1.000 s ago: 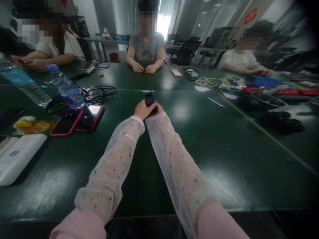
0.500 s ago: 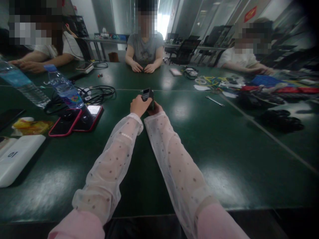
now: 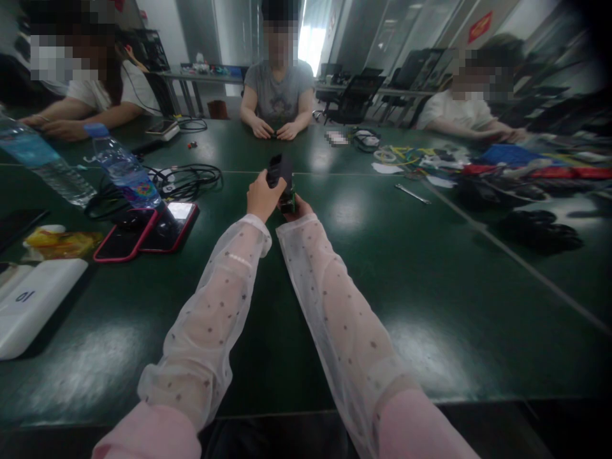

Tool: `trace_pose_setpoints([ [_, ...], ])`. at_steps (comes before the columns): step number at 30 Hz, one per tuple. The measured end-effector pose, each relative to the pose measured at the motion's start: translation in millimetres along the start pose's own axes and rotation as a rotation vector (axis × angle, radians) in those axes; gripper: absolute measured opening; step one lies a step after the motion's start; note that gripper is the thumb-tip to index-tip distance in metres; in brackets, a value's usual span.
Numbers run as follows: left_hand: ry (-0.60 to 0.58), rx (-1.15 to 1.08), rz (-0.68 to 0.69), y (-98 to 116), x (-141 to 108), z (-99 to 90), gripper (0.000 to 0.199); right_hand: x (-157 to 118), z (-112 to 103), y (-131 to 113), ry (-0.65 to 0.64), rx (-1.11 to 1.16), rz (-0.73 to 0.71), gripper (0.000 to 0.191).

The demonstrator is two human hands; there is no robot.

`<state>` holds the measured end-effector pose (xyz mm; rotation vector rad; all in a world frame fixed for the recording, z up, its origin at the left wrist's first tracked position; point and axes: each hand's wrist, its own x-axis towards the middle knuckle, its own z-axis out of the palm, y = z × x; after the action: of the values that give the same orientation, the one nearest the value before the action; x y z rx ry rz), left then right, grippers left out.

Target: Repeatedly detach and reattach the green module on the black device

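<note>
Over the middle of the dark green table, my left hand pinches a black case part, which is tilted up. Just below and to the right of it, my right hand is closed around a small device with a green circuit-board edge. The black part sits above the green-edged device; whether they still touch I cannot tell. My right fingers are partly hidden behind the device.
Bottles, a black cable coil, two red-edged phones and a white case lie left. A wrench, black items and cables are right. Three people sit across.
My left hand has lifted and tilted the black case part upward, away from the green-edged device. My right hand has stayed nearly in place, and more of the green edge shows.
</note>
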<state>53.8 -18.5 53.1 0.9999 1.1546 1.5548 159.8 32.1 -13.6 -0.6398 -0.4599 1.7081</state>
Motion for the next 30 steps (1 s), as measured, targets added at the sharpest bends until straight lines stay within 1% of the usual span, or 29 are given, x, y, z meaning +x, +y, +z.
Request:
trace_pose_setpoints([
  [2, -0.019, -0.11, -0.101, -0.2, 4.7, -3.2, 0.026, -0.5, -0.2, 0.0, 0.057, 0.025, -0.009, 0.025],
  [4, -0.089, -0.197, -0.229, -1.9, 7.7, -9.5, 0.025, -1.1, -1.0, 0.0, 0.134, 0.06, -0.002, 0.027],
  [6, -0.167, -0.306, -0.352, -6.3, 8.9, -17.6, 0.029, -1.6, -2.9, -0.3, 0.16, 0.093, 0.015, 0.028],
  [8, -0.198, -0.407, -0.446, -14.0, 9.5, -26.1, 0.04, -1.9, -5.8, -0.8, 0.119, 0.107, 0.037, 0.029],
  [11, -0.123, -0.47, -0.514, -28.0, 11.6, -36.4, 0.065, -2.0, -10.0, -1.6, 0.074, 0.102, 0.053, 0.031],
  [13, -0.069, -0.502, -0.528, -34.8, 14.1, -41.2, 0.074, -1.7, -11.6, -1.9, 0.07, 0.094, 0.052, 0.032],
  [15, -0.054, -0.542, -0.523, -37.8, 16.4, -44.4, 0.077, -1.0, -12.2, -2.0, 0.072, 0.09, 0.048, 0.032],
  [18, -0.064, -0.594, -0.512, -37.9, 18.4, -46.5, 0.076, 0.3, -12.4, -1.9, 0.073, 0.089, 0.053, 0.032],
  [21, -0.049, -0.625, -0.505, -37.1, 18.7, -46.4, 0.075, 1.2, -12.7, -2.0, 0.076, 0.102, 0.06, 0.032],
  [26, -0.011, -0.652, -0.489, -37.8, 19.3, -45.9, 0.076, 1.1, -12.8, -2.4, 0.073, 0.108, 0.082, 0.033],
  [30, -0.018, -0.665, -0.481, -40.6, 21.5, -45.6, 0.076, 0.8, -12.3, -2.4, 0.065, 0.106, 0.08, 0.034],
])
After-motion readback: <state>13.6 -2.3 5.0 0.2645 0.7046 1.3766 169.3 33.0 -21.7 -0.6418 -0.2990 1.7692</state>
